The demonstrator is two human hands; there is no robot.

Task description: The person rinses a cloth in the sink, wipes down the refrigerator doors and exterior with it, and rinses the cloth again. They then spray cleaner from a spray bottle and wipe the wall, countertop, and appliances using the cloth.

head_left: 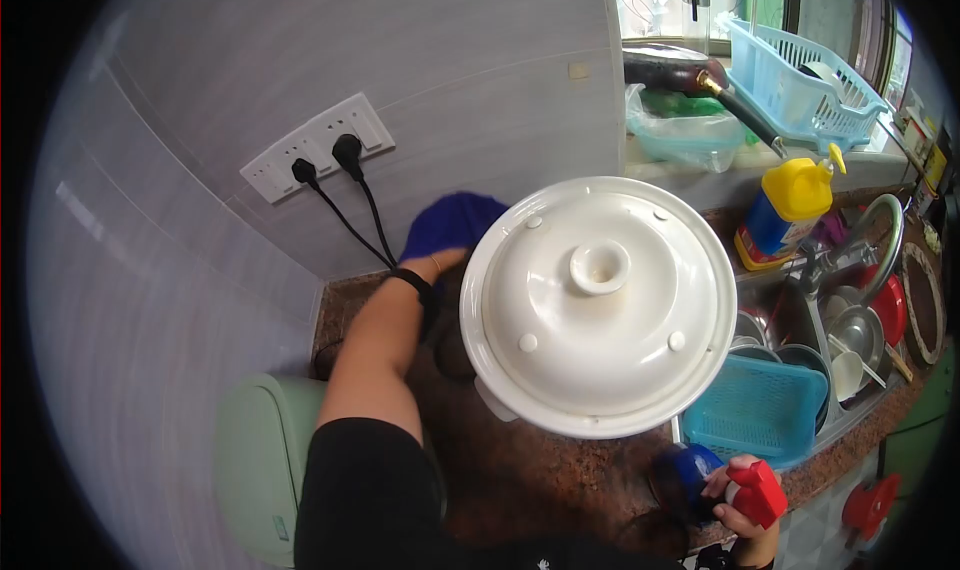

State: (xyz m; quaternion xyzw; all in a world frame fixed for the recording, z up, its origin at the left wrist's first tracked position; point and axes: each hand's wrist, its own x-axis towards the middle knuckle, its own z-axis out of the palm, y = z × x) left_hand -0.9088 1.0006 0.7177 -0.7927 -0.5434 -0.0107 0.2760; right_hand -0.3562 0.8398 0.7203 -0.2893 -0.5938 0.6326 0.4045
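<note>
My left hand (447, 261) is at the tiled wall on a purple-blue cloth (449, 218), which covers its fingers; part of the hand is hidden behind the pot. A large white pot with a domed lid (520, 300) and a round knob stands right beside that hand and fills the middle of the view. Low at the right, my right hand (737, 495) grips a spray bottle (688, 465) with a blue body and a red trigger head. Its fingers wrap round the neck below the trigger.
Two black plugs sit in the wall socket strip (265, 182), their cords hanging behind my left wrist. A light green bin (255, 460) stands left. Rightward are a turquoise basket (755, 405), a sink full of dishes, a tap (890, 215) and a yellow-blue pump bottle (790, 205).
</note>
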